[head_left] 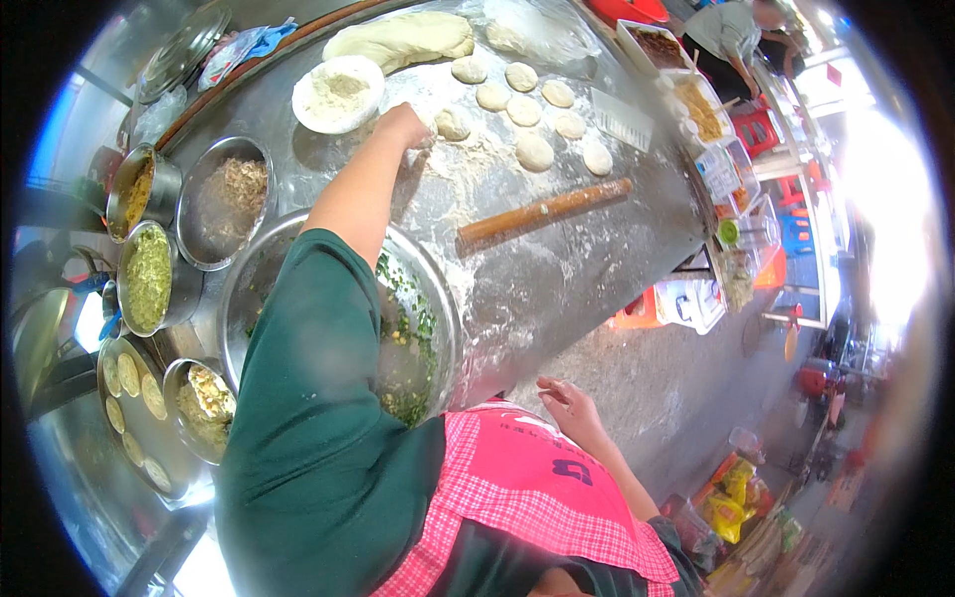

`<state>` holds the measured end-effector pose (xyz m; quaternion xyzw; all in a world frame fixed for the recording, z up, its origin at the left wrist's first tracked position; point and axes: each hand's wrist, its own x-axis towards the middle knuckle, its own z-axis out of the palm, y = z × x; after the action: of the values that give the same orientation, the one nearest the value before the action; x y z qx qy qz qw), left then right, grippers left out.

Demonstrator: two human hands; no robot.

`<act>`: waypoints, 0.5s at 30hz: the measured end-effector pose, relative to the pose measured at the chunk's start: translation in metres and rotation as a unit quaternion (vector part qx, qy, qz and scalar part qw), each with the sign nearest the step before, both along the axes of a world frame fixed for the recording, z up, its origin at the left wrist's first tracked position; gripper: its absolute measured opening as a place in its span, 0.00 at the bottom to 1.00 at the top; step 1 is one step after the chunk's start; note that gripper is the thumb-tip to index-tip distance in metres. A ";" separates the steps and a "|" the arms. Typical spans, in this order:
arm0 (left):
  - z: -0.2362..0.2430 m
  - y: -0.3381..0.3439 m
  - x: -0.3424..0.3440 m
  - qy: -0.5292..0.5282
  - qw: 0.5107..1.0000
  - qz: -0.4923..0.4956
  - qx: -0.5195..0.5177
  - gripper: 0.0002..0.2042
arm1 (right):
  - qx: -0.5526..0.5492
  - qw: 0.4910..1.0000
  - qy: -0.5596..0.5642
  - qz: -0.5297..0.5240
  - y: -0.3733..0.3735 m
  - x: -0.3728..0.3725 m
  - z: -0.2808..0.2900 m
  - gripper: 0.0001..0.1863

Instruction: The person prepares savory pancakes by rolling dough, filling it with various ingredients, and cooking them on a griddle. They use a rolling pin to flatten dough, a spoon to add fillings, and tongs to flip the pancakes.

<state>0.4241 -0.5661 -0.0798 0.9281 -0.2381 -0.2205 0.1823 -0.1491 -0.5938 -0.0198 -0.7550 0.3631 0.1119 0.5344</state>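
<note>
My left hand (pixel 406 127) reaches onto the floured steel table beside a white bowl of flour (pixel 330 92), next to a dough piece (pixel 453 125). Its fingers curl down; whatever they hold is hidden. Low at the table's front, my right hand (pixel 565 406) hangs with fingers loosely bent and apart, apparently empty. Several flattened dough rounds (pixel 534 151) lie right of my left hand. A long dough lump (pixel 398 40) rests behind the bowl, and a wooden rolling pin (pixel 545 211) lies diagonally across the table.
Steel bowls of fillings (pixel 149 279), a wide bowl with greens (pixel 413 328) and a tray of rounds (pixel 139 418) fill the left side. A white scraper (pixel 619 121) and food containers (pixel 696 109) sit right. Another person (pixel 731 50) stands at back right. Bags (pixel 731 497) lie lower right.
</note>
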 end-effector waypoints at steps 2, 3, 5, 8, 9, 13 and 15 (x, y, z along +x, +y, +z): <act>0.004 -0.002 0.001 -0.025 0.999 -0.001 0.045 0.25 | 0.002 0.999 -0.008 0.051 -0.022 0.025 0.000 0.18; 0.007 -0.001 0.000 -0.041 0.997 0.001 0.062 0.25 | 0.002 0.997 -0.012 0.071 -0.035 0.038 -0.003 0.18; 0.013 0.004 -0.009 -0.066 0.997 -0.017 0.026 0.24 | 0.015 0.992 -0.069 0.106 -0.062 0.056 -0.012 0.17; 0.021 0.011 -0.041 -0.092 0.995 0.009 -0.034 0.18 | 0.103 0.989 -0.070 0.085 -0.103 0.081 -0.027 0.17; 0.023 0.010 -0.055 -0.101 0.993 0.029 -0.057 0.15 | 0.107 0.986 -0.075 0.105 -0.117 0.090 -0.031 0.17; 0.026 -0.003 -0.112 -0.125 0.987 0.042 -0.095 0.12 | 0.044 0.960 -0.095 0.260 -0.176 0.125 -0.030 0.18; 0.028 -0.012 -0.135 -0.069 0.991 0.070 -0.089 0.15 | 0.048 0.956 -0.102 0.272 -0.203 0.143 -0.025 0.18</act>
<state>0.2895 -0.5781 -0.0519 0.9357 -0.2033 -0.1207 0.2619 -0.0064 -0.7972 -0.0448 -0.8064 0.0813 0.1924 0.5532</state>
